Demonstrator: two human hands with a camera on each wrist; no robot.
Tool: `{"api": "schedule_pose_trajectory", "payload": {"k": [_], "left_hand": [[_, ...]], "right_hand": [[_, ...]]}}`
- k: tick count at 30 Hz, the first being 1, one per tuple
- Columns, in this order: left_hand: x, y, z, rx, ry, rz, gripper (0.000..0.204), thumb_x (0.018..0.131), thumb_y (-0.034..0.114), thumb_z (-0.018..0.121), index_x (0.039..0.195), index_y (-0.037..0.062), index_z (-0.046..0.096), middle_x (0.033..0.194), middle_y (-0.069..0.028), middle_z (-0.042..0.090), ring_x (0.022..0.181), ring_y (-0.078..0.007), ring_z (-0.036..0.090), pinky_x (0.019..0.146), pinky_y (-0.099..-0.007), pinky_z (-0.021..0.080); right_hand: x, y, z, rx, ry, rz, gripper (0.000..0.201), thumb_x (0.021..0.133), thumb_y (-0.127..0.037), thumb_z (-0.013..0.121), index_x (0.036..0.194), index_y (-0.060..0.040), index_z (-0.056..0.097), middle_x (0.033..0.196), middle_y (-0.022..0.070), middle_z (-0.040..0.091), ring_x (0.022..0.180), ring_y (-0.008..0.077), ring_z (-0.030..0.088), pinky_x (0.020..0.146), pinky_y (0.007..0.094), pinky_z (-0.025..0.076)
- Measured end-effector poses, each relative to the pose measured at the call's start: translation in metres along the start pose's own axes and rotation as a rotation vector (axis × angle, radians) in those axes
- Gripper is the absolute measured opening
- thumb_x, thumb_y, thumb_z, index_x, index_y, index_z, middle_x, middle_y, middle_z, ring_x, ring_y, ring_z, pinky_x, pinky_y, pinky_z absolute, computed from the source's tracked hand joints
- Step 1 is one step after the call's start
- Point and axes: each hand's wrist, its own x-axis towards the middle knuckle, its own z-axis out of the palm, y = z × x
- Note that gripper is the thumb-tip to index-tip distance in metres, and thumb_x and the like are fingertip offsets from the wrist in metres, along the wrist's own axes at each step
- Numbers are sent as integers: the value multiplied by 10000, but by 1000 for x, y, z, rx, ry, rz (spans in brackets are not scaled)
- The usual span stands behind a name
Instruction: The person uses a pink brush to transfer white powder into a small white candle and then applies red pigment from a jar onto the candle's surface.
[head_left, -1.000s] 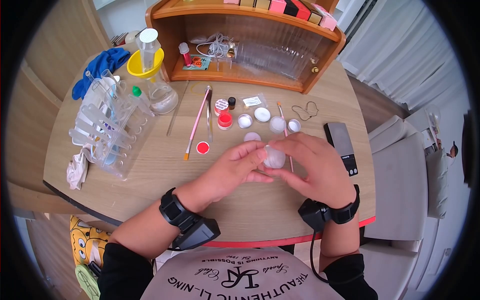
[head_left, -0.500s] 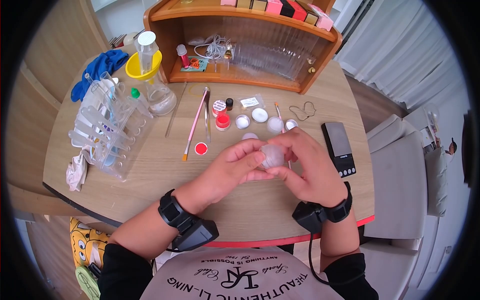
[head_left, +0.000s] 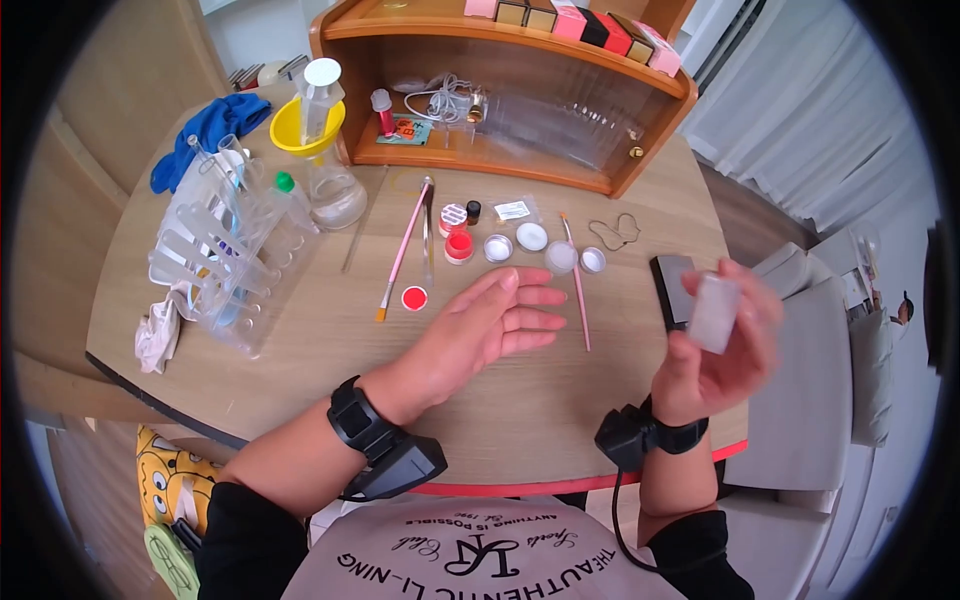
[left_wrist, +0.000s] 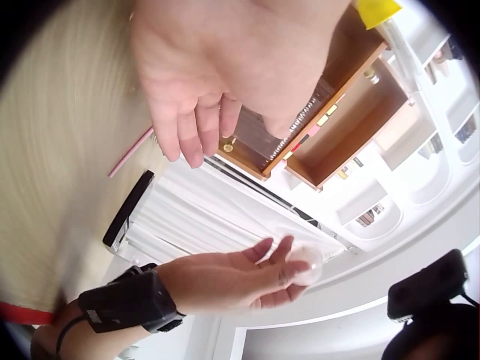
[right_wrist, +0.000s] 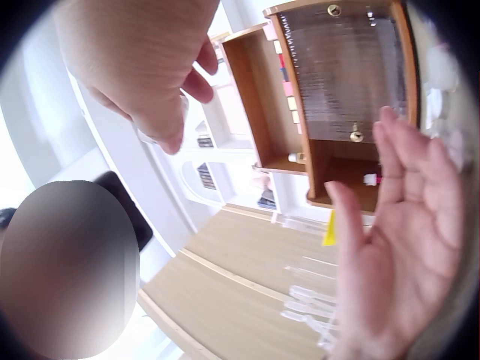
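My right hand holds up a small translucent jar at the right side of the table, pinched between thumb and fingers. In the left wrist view the jar looks round and clear. Nothing is in my left hand, whose fingers stretch out over the middle of the table, palm turned inward. Just beyond its fingertips lie a frosted round piece and a pink brush. Small white-filled pots and a red pot stand behind it.
A black scale lies beside the right hand. At the left stand a clear tube rack and a flask with a yellow funnel. A wooden cabinet closes off the back. Another brush and a red disc lie left of centre.
Both hands had the jar between them at the middle. The left hand has let go and straightened its fingers, while the right hand has carried the jar up and to the right.
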Motion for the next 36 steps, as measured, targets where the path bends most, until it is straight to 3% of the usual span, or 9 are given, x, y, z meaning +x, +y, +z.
{"api": "schedule_pose_trajectory", "payload": {"k": [3, 11, 14, 16, 18, 22, 24, 26, 36], "left_hand": [[1, 1, 0, 39, 41, 3, 405, 999, 308, 281, 1239, 8, 406, 1188, -157, 508, 1038, -242, 553, 931, -374, 457], [1, 1, 0, 63, 72, 5, 384, 997, 288, 300, 1218, -3, 420, 1142, -155, 526, 1016, -232, 559, 918, -366, 462], [1, -2, -1, 69, 77, -3, 378, 994, 286, 322, 1216, -2, 423, 1130, -148, 534, 1002, -224, 564, 907, -354, 467], [1, 1, 0, 74, 89, -26, 372, 991, 282, 337, 1215, -2, 424, 1118, -141, 539, 994, -220, 567, 902, -349, 469], [1, 0, 0, 70, 102, -45, 368, 988, 279, 353, 1214, -2, 426, 1106, -134, 545, 987, -216, 569, 898, -344, 471], [0, 0, 3, 92, 92, -29, 335, 979, 267, 386, 1183, 10, 452, 1043, -111, 558, 930, -198, 581, 870, -328, 482], [-1, -1, 4, 117, 106, -21, 311, 977, 261, 392, 1146, 16, 480, 981, -95, 569, 869, -180, 589, 833, -314, 499], [-3, 1, -2, 266, 120, -8, 247, 971, 239, 408, 1014, 29, 533, 790, -44, 551, 693, -122, 552, 657, -264, 500], [-12, 8, 13, 900, 9, 82, 214, 929, 159, 497, 779, 22, 564, 616, 7, 478, 555, -74, 419, 505, -231, 342]], "right_hand": [[10, 1, -10, -366, -424, -151, 500, 638, -125, 797, 1081, -74, 572, 1087, 164, 562, 848, 292, 599, 687, 360, 490], [-1, 3, -15, -197, 151, -334, 527, 679, -136, 764, 1152, -124, 531, 1141, 183, 522, 853, 305, 591, 735, 384, 515], [8, -7, -17, -339, -305, -173, 483, 681, -142, 764, 1112, -122, 546, 1115, 178, 538, 870, 303, 585, 738, 364, 503], [5, -7, -14, -377, -291, -310, 450, 665, -151, 777, 1060, -117, 563, 1089, 164, 556, 856, 301, 587, 720, 368, 494], [-3, -10, -8, -128, 66, -240, 400, 639, -147, 790, 984, -115, 589, 1075, 157, 580, 862, 293, 591, 728, 398, 487], [9, 1, -15, -380, -346, -108, 462, 637, -108, 782, 1052, -80, 581, 1042, 149, 587, 857, 278, 596, 712, 370, 469], [14, 6, -13, -431, -239, -49, 463, 652, -60, 755, 1076, -44, 571, 1007, 132, 591, 867, 282, 585, 722, 352, 456], [20, 11, -10, -602, -268, 342, 426, 676, -16, 712, 1077, -34, 569, 1019, 126, 590, 889, 290, 569, 748, 363, 454], [-6, 41, -30, -728, -659, 627, 308, 706, -18, 621, 1010, -9, 576, 943, 150, 570, 917, 344, 551, 760, 386, 459]]}}
